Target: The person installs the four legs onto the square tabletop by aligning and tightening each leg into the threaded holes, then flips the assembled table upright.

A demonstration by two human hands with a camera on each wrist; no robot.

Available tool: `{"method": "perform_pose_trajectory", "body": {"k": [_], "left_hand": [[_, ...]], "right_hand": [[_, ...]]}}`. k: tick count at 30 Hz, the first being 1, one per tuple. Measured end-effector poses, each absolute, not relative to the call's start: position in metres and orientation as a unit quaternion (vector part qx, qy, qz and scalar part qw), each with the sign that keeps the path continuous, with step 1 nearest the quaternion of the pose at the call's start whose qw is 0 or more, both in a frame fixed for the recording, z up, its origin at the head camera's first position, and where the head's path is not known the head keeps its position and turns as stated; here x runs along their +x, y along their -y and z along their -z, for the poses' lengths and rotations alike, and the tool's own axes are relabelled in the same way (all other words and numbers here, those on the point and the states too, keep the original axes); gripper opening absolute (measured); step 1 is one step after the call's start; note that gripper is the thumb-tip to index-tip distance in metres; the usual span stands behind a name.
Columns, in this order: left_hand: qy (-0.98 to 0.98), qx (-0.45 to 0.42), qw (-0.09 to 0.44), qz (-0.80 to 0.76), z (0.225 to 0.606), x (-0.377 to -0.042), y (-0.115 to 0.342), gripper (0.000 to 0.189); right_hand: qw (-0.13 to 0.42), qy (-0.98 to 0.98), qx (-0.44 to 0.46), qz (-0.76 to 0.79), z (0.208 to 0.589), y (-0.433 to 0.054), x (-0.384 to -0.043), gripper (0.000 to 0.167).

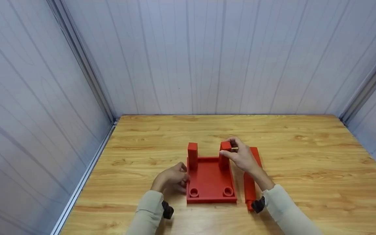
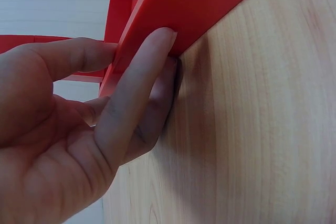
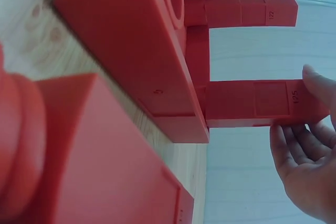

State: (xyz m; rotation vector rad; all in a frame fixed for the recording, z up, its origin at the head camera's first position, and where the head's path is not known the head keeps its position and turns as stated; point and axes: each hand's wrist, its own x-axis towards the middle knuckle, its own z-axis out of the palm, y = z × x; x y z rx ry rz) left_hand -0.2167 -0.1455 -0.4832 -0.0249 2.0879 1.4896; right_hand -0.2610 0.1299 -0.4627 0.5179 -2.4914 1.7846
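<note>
A red rectangular tray-like base [image 1: 209,182] with low walls lies on the table. Two square red posts stand upright at its far corners, a left post [image 1: 193,156] and a right post [image 1: 223,161]. Round sockets [image 1: 228,191] show at both near corners. My right hand [image 1: 244,159] pinches the right post near its top, thumb on one side and fingers on the other; it is marked 125 in the right wrist view. Low at the base's left wall, my left hand [image 1: 174,175] holds the wall between its fingers, with fingertips on the outer face and rim.
To the right of the base, loose red bars [image 1: 249,187] lie on the wooden table [image 1: 148,143], partly beneath my right forearm. One has a rounded peg [image 1: 250,206] at its near end. Pale panel walls [image 1: 188,58] enclose the table's back and sides.
</note>
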Motion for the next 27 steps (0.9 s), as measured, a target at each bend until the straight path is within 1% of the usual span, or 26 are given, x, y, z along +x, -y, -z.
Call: {"method": "perform_pose_trajectory", "body": {"k": [7,13,16,23,27], "left_hand": [[-0.784,-0.009,0.283,-0.552,0.483,-0.216,0.145,0.031],[-0.785,-0.011,0.282,-0.551,0.483,-0.217,0.145,0.033],[-0.779,-0.012,0.286,-0.557,0.483,-0.217,0.145,0.032],[-0.777,-0.02,0.288,-0.56,0.483,-0.217,0.144,0.032],[-0.777,-0.018,0.286,-0.56,0.482,-0.216,0.144,0.033]], "right_hand": [[0.015,0.803,0.162,-0.573,0.461,-0.129,-0.26,0.041],[-0.003,0.804,0.176,-0.568,0.439,-0.128,-0.244,0.04],[-0.003,0.798,0.184,-0.574,0.434,-0.129,-0.241,0.039],[0.008,0.783,0.183,-0.594,0.436,-0.129,-0.241,0.037],[0.025,0.785,0.182,-0.592,0.436,-0.128,-0.241,0.035]]}}
